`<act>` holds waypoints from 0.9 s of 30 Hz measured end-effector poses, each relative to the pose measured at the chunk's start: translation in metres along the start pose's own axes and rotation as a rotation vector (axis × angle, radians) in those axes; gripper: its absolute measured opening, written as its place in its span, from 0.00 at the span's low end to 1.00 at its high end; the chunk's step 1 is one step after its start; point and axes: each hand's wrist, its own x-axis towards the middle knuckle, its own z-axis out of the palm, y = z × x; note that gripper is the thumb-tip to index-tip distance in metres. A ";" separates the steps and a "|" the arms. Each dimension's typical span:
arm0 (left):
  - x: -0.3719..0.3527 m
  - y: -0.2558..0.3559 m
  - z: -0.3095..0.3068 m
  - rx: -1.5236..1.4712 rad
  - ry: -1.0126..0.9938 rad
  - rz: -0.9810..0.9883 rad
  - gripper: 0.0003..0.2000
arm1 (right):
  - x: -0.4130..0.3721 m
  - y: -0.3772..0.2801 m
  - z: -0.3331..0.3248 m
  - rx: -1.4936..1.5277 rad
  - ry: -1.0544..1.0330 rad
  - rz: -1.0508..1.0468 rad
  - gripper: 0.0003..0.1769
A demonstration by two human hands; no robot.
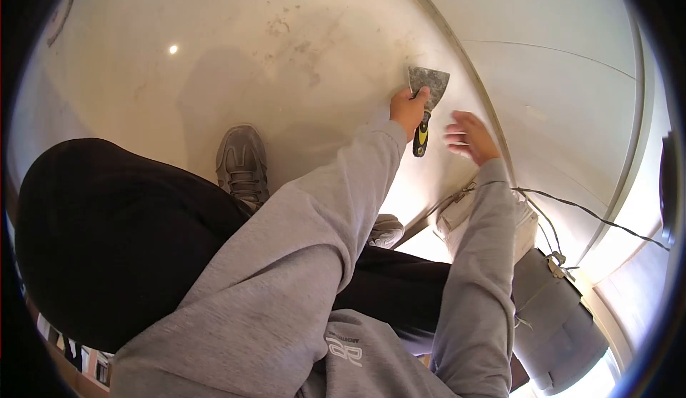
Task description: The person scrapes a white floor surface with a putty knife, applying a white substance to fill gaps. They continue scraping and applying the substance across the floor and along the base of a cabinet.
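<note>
A putty knife (pixel 421 138) with a black and yellow handle and a wide, stained metal blade is in my left hand (pixel 408 112). My fingers and thumb close around the lower blade near the neck, so the blade points away from me and the handle hangs toward me. Just right of the handle, my right hand (pixel 471 136) is held apart from it, fingers spread and slightly curled, with nothing in them. Both hands are over the pale, smudged floor (pixel 314 105).
A pale panelled wall (pixel 550 91) rises on the right, edged by a strip along the floor. Near my right forearm are a whitish wrapped bundle (pixel 525 230), a dark cable (pixel 572 204) and a grey cylindrical container (pixel 554 319). My shoe (pixel 242 162) rests on the floor.
</note>
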 end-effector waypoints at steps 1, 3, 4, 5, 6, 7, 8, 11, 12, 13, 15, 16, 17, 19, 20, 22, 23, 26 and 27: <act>-0.003 0.006 0.002 0.023 0.060 0.008 0.10 | 0.002 0.002 0.022 0.036 -0.056 -0.039 0.20; -0.004 0.002 0.011 0.044 0.111 0.040 0.10 | 0.020 0.012 0.045 0.077 -0.114 -0.082 0.20; -0.004 0.003 0.012 0.062 0.167 0.068 0.09 | 0.033 0.015 0.052 0.112 -0.086 -0.154 0.20; -0.002 0.005 0.011 0.166 0.169 0.032 0.09 | 0.043 0.018 0.056 0.146 -0.056 -0.224 0.19; -0.001 0.007 0.011 0.166 0.170 0.030 0.09 | 0.051 0.021 0.054 0.146 -0.056 -0.221 0.19; -0.002 0.010 0.013 0.132 0.134 -0.044 0.09 | 0.057 0.024 0.046 0.006 0.073 -0.298 0.19; -0.002 0.012 0.016 0.100 0.095 -0.119 0.10 | 0.064 0.026 0.037 -0.133 0.206 -0.372 0.20; -0.008 0.023 0.015 0.179 -0.133 -0.168 0.11 | 0.068 0.025 0.018 -0.399 0.509 -0.415 0.29; -0.011 0.025 0.017 0.179 -0.197 -0.207 0.12 | 0.064 0.019 0.014 -0.454 0.526 -0.395 0.32; -0.014 0.028 0.017 0.216 -0.244 -0.209 0.12 | 0.069 0.020 0.008 -0.452 0.528 -0.395 0.32; -0.017 0.033 0.017 0.278 -0.265 -0.192 0.12 | 0.080 0.014 -0.001 -0.739 0.510 -0.427 0.35; -0.018 0.035 0.015 0.339 -0.284 -0.182 0.12 | 0.084 0.008 -0.001 -0.737 0.506 -0.425 0.35; -0.018 0.037 0.012 0.340 -0.280 -0.188 0.12 | 0.087 0.002 -0.003 -0.773 0.520 -0.397 0.35; -0.013 0.038 0.004 0.376 -0.308 -0.164 0.12 | 0.100 -0.004 -0.002 -0.793 0.569 -0.459 0.35; -0.011 0.039 0.000 0.377 -0.303 -0.169 0.12 | 0.105 -0.005 -0.001 -0.792 0.563 -0.455 0.35; -0.007 0.042 -0.005 0.403 -0.309 -0.145 0.12 | 0.107 -0.010 -0.001 -0.796 0.532 -0.398 0.34; -0.006 0.043 -0.008 0.400 -0.309 -0.150 0.12 | 0.106 -0.009 0.000 -0.800 0.531 -0.393 0.34; -0.002 0.044 -0.009 0.400 -0.297 -0.151 0.12 | 0.110 -0.005 0.006 -0.791 0.566 -0.453 0.33; -0.001 0.042 -0.008 0.400 -0.297 -0.149 0.12 | 0.114 -0.004 0.011 -0.792 0.622 -0.501 0.33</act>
